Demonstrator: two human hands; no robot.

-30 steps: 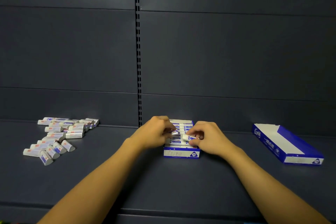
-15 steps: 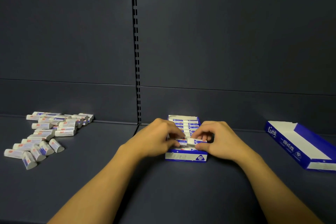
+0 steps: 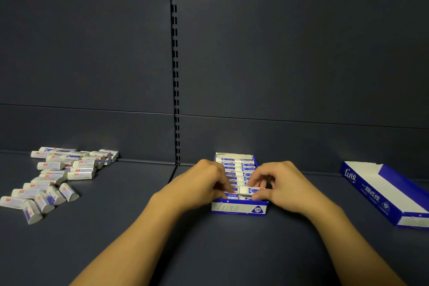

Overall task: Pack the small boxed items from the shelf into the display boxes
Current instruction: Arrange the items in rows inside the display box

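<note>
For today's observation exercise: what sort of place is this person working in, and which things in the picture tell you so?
Probably a shop aisle. Dark panelled shelving with a slotted upright, blue-and-white display boxes on the shelf, and a pile of loose small boxed items all suggest stocking.

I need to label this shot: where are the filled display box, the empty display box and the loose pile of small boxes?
Filled display box (image 3: pixel 239 208): head view, front wall.
Empty display box (image 3: pixel 371 195): head view, blue side wall.
Loose pile (image 3: pixel 58 176): head view, middle of pile.
</note>
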